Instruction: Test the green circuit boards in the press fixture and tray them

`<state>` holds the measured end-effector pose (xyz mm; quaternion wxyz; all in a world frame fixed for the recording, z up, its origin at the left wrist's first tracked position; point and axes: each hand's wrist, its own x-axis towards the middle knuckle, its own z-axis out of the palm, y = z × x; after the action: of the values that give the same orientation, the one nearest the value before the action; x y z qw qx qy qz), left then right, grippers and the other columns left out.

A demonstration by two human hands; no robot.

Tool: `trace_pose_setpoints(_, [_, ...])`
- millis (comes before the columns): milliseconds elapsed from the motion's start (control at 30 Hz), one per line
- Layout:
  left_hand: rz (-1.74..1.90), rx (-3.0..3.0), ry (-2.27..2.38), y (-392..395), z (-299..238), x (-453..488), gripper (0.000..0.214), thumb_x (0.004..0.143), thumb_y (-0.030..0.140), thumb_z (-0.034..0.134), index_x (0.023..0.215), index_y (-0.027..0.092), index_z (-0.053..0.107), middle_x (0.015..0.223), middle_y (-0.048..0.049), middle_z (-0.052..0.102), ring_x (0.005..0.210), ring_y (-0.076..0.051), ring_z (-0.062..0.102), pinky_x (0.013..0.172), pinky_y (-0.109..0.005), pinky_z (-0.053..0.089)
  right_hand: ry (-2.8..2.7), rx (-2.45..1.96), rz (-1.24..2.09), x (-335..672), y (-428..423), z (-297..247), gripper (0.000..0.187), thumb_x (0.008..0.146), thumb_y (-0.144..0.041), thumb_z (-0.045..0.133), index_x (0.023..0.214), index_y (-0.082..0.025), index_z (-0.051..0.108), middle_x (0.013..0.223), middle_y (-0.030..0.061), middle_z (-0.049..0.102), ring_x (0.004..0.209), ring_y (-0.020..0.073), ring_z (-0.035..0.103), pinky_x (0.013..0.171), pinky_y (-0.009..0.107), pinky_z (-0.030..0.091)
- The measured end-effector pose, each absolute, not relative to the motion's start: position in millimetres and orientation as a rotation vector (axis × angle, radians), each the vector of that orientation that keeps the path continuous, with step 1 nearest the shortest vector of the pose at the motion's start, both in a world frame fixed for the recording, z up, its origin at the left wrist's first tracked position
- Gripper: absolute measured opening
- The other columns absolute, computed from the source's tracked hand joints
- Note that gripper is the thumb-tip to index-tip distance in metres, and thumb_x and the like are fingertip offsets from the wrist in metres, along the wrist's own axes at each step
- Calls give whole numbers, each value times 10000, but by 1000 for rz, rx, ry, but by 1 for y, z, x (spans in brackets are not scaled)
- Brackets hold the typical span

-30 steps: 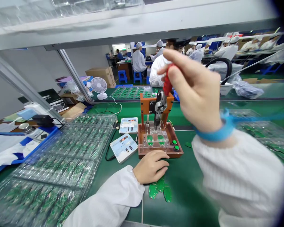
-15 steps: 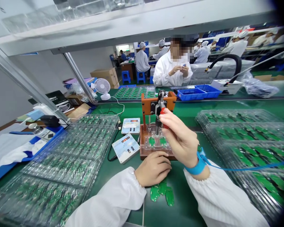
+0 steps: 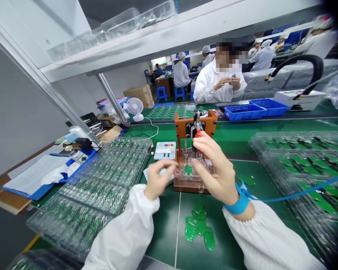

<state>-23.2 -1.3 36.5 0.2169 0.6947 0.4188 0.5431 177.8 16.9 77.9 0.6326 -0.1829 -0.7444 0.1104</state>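
My right hand [image 3: 215, 170] is at the red handle [image 3: 198, 135] of a toggle clamp on a small test fixture [image 3: 188, 184], fingers over the handle and thumb below. A green circuit board [image 3: 188, 170] shows in the fixture's clear holder; my thumb and palm cover the holder's right part. My left hand [image 3: 159, 179] hovers left of the fixture, fingers loosely stretched toward it, holding nothing visible. Beneath it a white display box [image 3: 147, 174] is mostly hidden. Behind stands another display box [image 3: 165, 150] with lit red digits. Several loose green boards [image 3: 200, 226] lie in front of the fixture.
Clear trays of boards [image 3: 101, 183] cover the left side; stacked trays [image 3: 287, 150] stand right. More boards [image 3: 247, 180] lie right of the fixture. A blue cord [image 3: 298, 195] runs from my right wristband. Behind are a fan [image 3: 135, 107], blue bins [image 3: 245, 112] and a co-worker [image 3: 219, 84].
My left hand has moved from in front of the fixture up and left over the display box, uncovering more loose boards. My right hand stays at the red handle. The view has shifted.
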Motion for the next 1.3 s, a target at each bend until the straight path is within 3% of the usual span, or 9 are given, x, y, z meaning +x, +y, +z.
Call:
trace_pose_setpoints(67, [1330, 1970, 1452, 23, 47, -47, 248, 997, 348, 585, 1112, 174, 720, 1008, -87, 766, 880, -223, 726, 840, -355, 586, -1685, -420, 221, 177, 18, 77, 597, 934, -54, 604, 1467, -313, 537, 1433, 42, 618, 1452, 301, 488, 1210, 552, 442])
trace_pose_setpoints(133, [768, 2183, 1687, 46, 52, -67, 474, 911, 393, 701, 1326, 169, 653, 1275, -143, 698, 1217, -331, 630, 1067, -469, 495, -1678, -427, 197, 176, 18, 76, 595, 939, -65, 598, 1475, -313, 527, 1434, 46, 619, 1449, 310, 491, 1192, 567, 460])
trace_pose_setpoints(233, [-75, 2269, 1781, 71, 48, -84, 922, 731, 510, 855, 1505, 150, 508, 1616, -213, 378, 1506, -454, 289, 1228, -561, 279, -1697, -426, 185, 176, 18, 77, 592, 943, -71, 588, 1480, -310, 520, 1432, 49, 624, 1446, 309, 496, 1179, 568, 478])
trace_pose_setpoints(333, [-391, 2282, 1715, 81, 40, -89, 1147, 687, 638, 839, 1613, 192, 329, 1716, -188, 98, 1562, -470, 79, 1249, -592, 186, -1709, -419, 185, 177, 18, 79, 585, 948, -72, 578, 1479, -311, 521, 1427, 53, 628, 1439, 304, 505, 1170, 567, 489])
trace_pose_setpoints(467, [-475, 2293, 1667, 87, 32, -89, 1225, 652, 717, 808, 1632, 218, 270, 1726, -165, 15, 1558, -499, 27, 1237, -640, 155, -1707, -415, 172, 178, 18, 80, 581, 957, -77, 565, 1485, -314, 512, 1419, 57, 633, 1430, 305, 515, 1155, 580, 500])
trace_pose_setpoints(933, [-447, 2313, 1587, 92, 36, -103, 1253, 696, 759, 742, 1646, 150, 199, 1716, -186, -22, 1574, -451, -11, 1265, -573, 120, -1723, -426, 176, 179, 17, 79, 587, 963, -85, 554, 1500, -313, 491, 1443, 61, 612, 1450, 308, 489, 1169, 594, 481])
trace_pose_setpoints(1300, [-521, 2291, 1579, 88, 28, -119, 1327, 643, 844, 706, 1654, 171, 170, 1709, -188, -41, 1562, -486, -21, 1248, -623, 120, -1717, -424, 163, 178, 18, 79, 584, 964, -96, 558, 1499, -319, 493, 1434, 59, 623, 1440, 311, 503, 1164, 585, 491])
